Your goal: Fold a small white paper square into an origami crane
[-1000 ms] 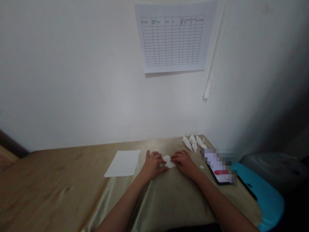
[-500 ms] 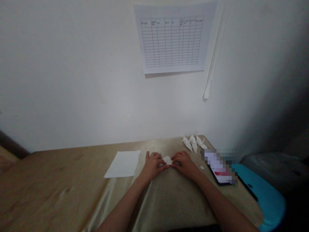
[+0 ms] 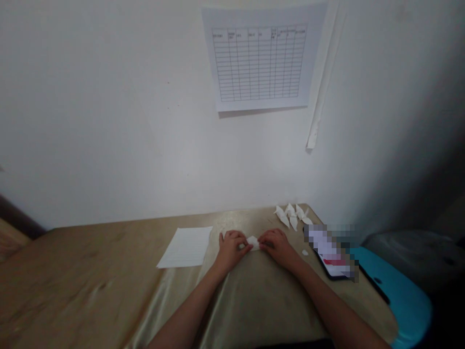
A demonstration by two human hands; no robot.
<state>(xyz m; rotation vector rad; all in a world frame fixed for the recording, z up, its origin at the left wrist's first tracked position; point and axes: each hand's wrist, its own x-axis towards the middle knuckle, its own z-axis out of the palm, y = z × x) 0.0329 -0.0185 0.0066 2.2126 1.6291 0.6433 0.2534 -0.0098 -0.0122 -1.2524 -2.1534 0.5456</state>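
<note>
A small folded piece of white paper (image 3: 253,242) lies on the tan table (image 3: 90,271) between my two hands. My left hand (image 3: 230,248) pinches its left side with curled fingers. My right hand (image 3: 276,245) pinches its right side the same way. Both hands rest on the shiny cloth (image 3: 247,295) that covers the table's near part. Most of the paper is hidden under my fingers.
A lined white sheet (image 3: 186,246) lies left of my hands. Several folded white paper figures (image 3: 292,215) sit at the table's far right corner. A phone (image 3: 330,254) and a small white scrap (image 3: 304,252) lie to the right. A blue stool (image 3: 395,298) stands beyond the edge. A chart (image 3: 259,60) hangs on the wall.
The paper has been folded smaller between my fingers, and both hands have drawn closer together over it.
</note>
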